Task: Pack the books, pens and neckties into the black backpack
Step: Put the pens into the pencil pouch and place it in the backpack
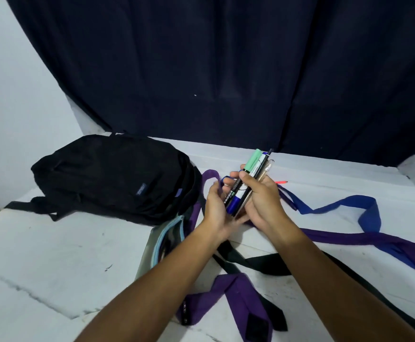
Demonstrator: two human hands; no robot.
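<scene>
Fingers (247,180) of both hands curled round roughly five pens (249,178); one black backpack (112,178) nearby.

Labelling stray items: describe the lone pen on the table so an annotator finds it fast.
Start at the black backpack lying at the left, then go right past the hands' pen bundle. Just beyond the right hand, near the blue tie, lies the orange pen. It is the only pen on the white table, and the only orange one.

Black backpack (112,178), purple necktie (241,297), blue necktie (364,208), black necktie (258,264), mint-green pen (253,160)
</scene>
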